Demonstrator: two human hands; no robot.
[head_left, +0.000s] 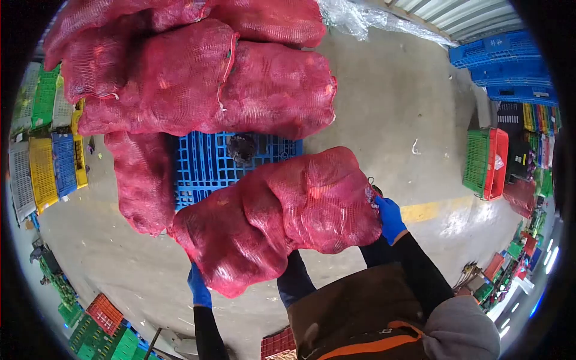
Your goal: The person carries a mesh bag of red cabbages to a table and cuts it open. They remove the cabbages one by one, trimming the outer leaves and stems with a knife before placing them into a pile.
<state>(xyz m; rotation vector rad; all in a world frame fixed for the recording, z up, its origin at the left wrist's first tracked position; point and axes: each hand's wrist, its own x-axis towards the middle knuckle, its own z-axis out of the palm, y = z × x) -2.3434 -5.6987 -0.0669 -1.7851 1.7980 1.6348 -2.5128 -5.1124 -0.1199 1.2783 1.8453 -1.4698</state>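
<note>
A long red mesh sack (324, 201), bulging with round dark contents, lies slanted in front of my body, over the near edge of a blue pallet (207, 159). My right hand (391, 219), in a blue glove, grips the sack's right end near its tied mouth. At the sack's lower left, my left hand (199, 287), also blue-gloved, is against its side; the fingers are partly hidden by the sack. A loose dark round item (242, 148) rests on the pallet. More full red sacks (174, 78) are stacked on the far side, and another (141, 180) lies along the left.
Stacked blue pallets (501, 57) stand at the upper right, beyond clear plastic wrap (354, 18). A green crate (476, 162) and a red crate (497, 165) are at the right. Yellow crates (43, 174) line the left. A red crate (105, 313) sits at the lower left.
</note>
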